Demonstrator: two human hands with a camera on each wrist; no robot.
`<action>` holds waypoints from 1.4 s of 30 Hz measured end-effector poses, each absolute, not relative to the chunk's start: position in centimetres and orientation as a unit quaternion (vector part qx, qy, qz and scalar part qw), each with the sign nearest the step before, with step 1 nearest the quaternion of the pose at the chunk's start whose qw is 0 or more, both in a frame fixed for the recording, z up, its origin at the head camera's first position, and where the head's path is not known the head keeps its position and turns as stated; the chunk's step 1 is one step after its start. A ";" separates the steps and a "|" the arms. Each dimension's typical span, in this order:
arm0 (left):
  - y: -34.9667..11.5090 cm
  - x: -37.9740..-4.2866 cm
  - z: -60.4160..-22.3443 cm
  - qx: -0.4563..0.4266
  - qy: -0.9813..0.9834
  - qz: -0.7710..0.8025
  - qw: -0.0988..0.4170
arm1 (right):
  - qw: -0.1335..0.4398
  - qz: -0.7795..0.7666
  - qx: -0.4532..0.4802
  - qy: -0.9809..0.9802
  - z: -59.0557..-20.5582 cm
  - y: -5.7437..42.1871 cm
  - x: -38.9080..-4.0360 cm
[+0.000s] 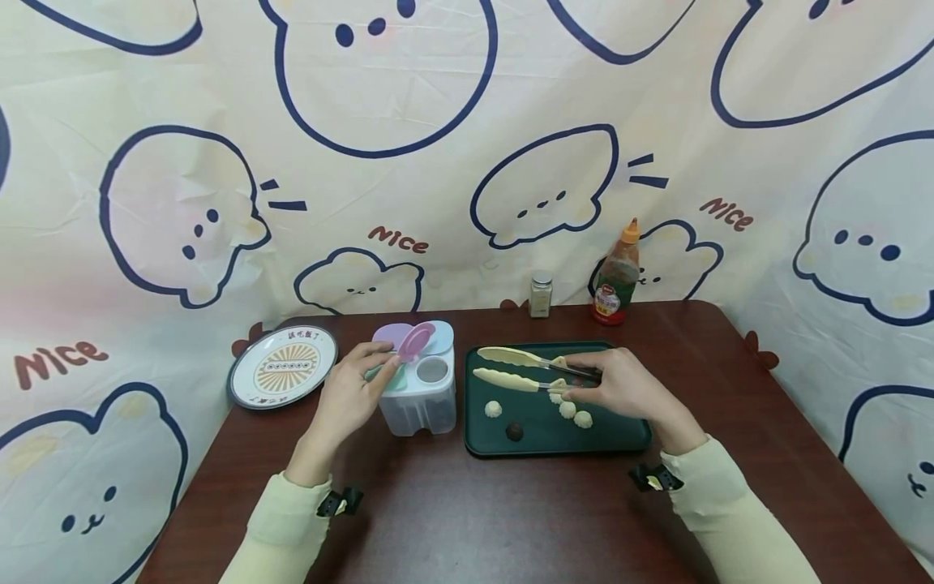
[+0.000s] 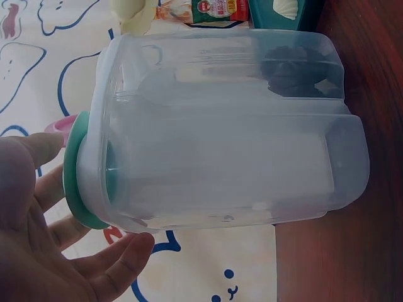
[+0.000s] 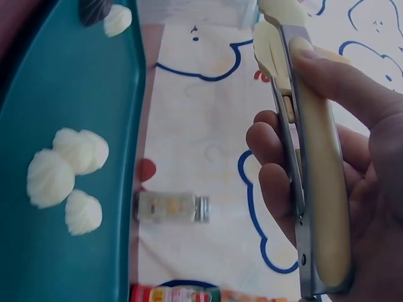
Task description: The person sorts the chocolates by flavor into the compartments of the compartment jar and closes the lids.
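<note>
My left hand [image 1: 354, 386] pinches a pink lid [image 1: 416, 341], tilted up over a clear plastic storage box [image 1: 419, 410] with compartments. A round opening [image 1: 432, 370] shows in the box's top, beside purple, blue and green lids; the green lid [image 2: 79, 173] is close to my fingers in the left wrist view. My right hand [image 1: 620, 388] grips cream-tipped metal tongs [image 3: 321, 163] over a dark green tray [image 1: 485, 442]. The tongs' tips [image 1: 503, 380] are apart with nothing between them. Several small white pleated buns [image 3: 50, 178] and one dark bun [image 1: 514, 431] lie on the tray.
A white plate [image 1: 244, 393] with a sunburst print lies left of the box. Behind the tray stand a small glass jar [image 1: 541, 297] and a sauce bottle [image 1: 617, 280] with an orange cap. A printed cloth [image 1: 452, 186] hangs behind the brown table [image 1: 467, 519].
</note>
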State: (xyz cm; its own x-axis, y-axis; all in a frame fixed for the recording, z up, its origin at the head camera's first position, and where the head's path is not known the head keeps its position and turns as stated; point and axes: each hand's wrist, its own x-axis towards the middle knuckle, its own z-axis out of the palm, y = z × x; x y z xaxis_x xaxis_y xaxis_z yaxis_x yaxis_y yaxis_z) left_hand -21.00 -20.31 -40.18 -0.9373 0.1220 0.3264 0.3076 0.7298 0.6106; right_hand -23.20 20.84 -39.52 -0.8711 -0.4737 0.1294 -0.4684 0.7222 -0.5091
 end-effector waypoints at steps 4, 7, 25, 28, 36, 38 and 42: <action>-20.3 -21.0 -40.2 -0.116 -0.920 -0.351 0.130 | 0.021 -0.274 -0.252 0.928 -40.2 21.8 -23.3; -20.3 -21.0 -40.2 -0.115 -0.920 -0.353 0.127 | 0.029 -0.272 -0.257 0.927 -40.7 22.5 -23.3; -20.4 -21.1 -40.4 -0.113 -0.922 -0.350 0.124 | 0.071 -0.244 -0.273 0.928 -43.4 24.6 -22.9; -20.4 -21.0 -40.4 -0.113 -0.921 -0.351 0.124 | 0.067 -0.228 -0.285 0.929 -43.9 24.7 -23.0; -20.3 -21.0 -40.3 -0.115 -0.920 -0.351 0.128 | 0.076 -0.218 -0.291 0.929 -44.7 24.8 -23.2; -20.3 -21.0 -40.3 -0.115 -0.921 -0.351 0.129 | 0.078 -0.213 -0.289 0.930 -44.8 24.7 -23.2; -20.3 -21.0 -40.2 -0.114 -0.921 -0.350 0.127 | 0.081 -0.198 -0.288 0.933 -45.0 24.6 -23.2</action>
